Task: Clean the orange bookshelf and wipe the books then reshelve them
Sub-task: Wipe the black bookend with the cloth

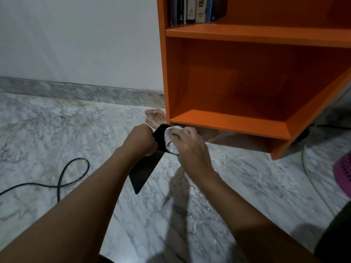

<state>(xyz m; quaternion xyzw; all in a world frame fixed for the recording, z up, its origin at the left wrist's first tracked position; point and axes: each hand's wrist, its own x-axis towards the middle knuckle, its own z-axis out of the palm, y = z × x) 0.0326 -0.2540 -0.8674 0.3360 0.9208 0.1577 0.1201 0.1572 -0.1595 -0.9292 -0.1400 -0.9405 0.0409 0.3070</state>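
Fingers (pixel 147 134) of left hand (pixel 141 141) curled tight round upper edge of black book (pixel 145 171), centre of frame. Fingers of right hand (pixel 190 147) bent round white cloth (pixel 171 143), pressing it against book cover. Book tilted, just in front of bottom edge of orange bookshelf (pixel 228 76); contact of lower corner with marble floor (pixel 66 130) not discernible. Row of books (pixel 197 9) upright on shelf at top of frame. Checked rag (pixel 154 116) on floor beside bookshelf foot. Black cable (pixel 62 179) lower left; pink basket (pixel 343 173) at right edge.
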